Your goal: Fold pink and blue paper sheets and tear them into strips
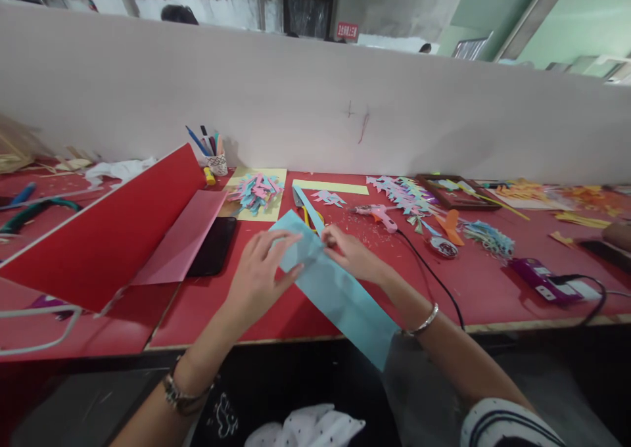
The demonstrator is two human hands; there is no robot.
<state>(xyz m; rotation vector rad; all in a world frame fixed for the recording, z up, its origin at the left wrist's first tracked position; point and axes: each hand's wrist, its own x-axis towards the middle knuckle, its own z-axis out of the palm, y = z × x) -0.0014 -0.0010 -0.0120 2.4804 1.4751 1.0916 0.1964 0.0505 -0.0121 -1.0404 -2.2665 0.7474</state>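
A long light-blue paper sheet slants from the red table toward my lap. My left hand is over its upper left part, fingers and thumb apart. My right hand has its fingers curled and pinched at the sheet's upper right edge. Just beyond those fingertips lies a narrow blue paper strip, across scissors with yellow handles, partly covered. Farther back are a pale yellow strip and a small cluster of pink and blue paper pieces.
To the right, a pink glue gun trails a black cord near a fringed paper garland and a purple power strip. To the left stand a red board, a black phone, cut paper strips and a pen cup. A white partition rises behind.
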